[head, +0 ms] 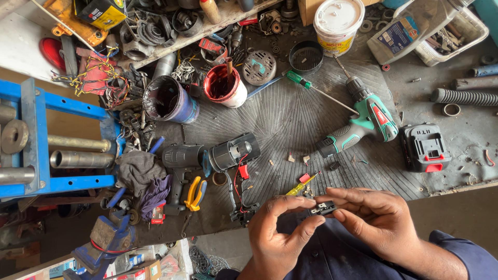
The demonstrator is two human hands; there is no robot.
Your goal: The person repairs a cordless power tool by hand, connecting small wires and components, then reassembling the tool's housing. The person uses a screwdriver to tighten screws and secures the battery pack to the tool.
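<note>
Both hands (pixel 332 223) on, seemingly, switch (pixel 322 209)

White labelled bucket (pixel 337 23), top centre

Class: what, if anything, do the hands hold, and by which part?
A small black part, pinched at its ends between the left hand and right hand fingertips.

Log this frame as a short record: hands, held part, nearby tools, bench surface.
left hand: pinches one end of the small black switch part
right hand: fingers on the other end of the same part
nearest tool: yellow screwdriver
opened tool: black drill body with red wires exposed
other tools: green cordless drill, battery pack, yellow-handled pliers
surface: ribbed rubber mat
</note>
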